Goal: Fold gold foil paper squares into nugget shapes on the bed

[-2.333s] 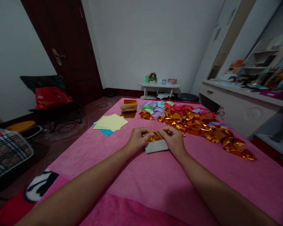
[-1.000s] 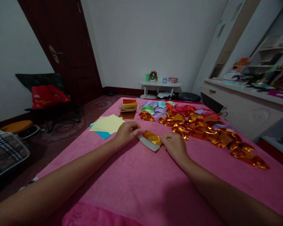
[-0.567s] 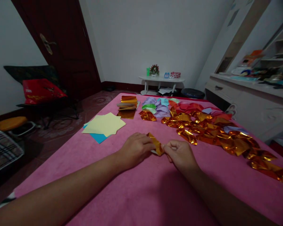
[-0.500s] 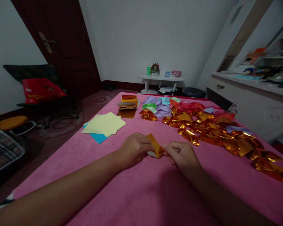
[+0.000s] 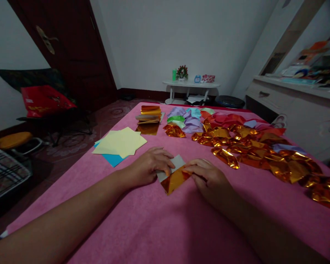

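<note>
While the right hand pinches gold paper, the left, half-curled, presses it near yellow sheets.

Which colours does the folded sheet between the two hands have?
The folded sheet is shiny gold and pale grey; it shows in the head view.

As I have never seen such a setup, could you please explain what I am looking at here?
There is no machine here: these are a person's two bare hands, seen by a camera worn on the head, looking forward and down. The left hand rests on a gold foil sheet, which looks partly folded, its pale side partly showing; the right hand seems to grip its right edge. On the pink cloth lie yellow sheets over blue paper, a stack of shiny sheets, plus crinkled gold pieces and coloured pieces.
</note>
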